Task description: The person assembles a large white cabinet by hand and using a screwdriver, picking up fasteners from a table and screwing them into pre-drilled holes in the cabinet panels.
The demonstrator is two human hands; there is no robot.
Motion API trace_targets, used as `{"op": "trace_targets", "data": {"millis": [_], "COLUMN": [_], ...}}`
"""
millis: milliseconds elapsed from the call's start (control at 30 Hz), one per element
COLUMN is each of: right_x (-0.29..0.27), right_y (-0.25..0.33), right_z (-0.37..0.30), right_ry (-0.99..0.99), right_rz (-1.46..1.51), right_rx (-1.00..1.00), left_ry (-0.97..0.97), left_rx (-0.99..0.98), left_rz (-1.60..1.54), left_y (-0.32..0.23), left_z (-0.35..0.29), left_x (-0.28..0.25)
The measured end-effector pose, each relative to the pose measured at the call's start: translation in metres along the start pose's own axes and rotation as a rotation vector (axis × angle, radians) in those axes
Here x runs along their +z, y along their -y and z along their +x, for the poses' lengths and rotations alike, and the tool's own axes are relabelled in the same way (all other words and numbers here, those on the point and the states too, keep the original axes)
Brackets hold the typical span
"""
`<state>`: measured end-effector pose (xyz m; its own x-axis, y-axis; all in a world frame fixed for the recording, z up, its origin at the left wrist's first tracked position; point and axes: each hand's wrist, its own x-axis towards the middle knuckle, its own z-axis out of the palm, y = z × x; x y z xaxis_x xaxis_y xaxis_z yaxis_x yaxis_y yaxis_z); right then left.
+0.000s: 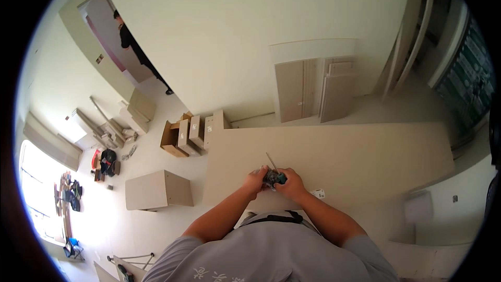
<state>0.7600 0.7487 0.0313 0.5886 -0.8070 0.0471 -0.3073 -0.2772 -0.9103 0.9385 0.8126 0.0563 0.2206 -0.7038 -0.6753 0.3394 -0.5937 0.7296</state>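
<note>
Grey shirt (271, 245) cropped, both hands (293, 183) obscure a tool (274, 178).

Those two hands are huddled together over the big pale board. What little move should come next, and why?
I'd probably ease the left hand slightly aside, leaving the small dark bundle in the right hand: both hands crowd around it, hiding much of it, and a thin rod juts out between them above the pale board.
</note>
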Motion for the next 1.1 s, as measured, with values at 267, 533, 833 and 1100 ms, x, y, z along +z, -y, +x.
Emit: {"op": "trace_targets", "data": {"millis": [267, 533, 833, 1100], "right_x": [-0.006, -0.008, -0.037, -0.053], "right_y": [-0.001, -0.041, 0.018, 0.023], "right_z": [0.01, -0.046, -0.204, -0.268], "right_ry": [0.074, -0.222, -0.633, -0.782], "right_rz": [-0.129, -0.005, 0.38, 0.358], "right_rx": [0.246, 0.325, 0.743, 0.846], "left_ry": [0.12, 0.071, 0.167, 0.253], "left_rx": [-0.014, 0.071, 0.104, 0.018], "left_rz": [-0.23, -0.062, 0.025, -0.021], "left_y": [0.02, 0.014, 0.015, 0.002], "left_z": [0.032, 0.024, 0.025, 0.02], "left_x": [-0.024, -0.035, -0.072, -0.08]}}
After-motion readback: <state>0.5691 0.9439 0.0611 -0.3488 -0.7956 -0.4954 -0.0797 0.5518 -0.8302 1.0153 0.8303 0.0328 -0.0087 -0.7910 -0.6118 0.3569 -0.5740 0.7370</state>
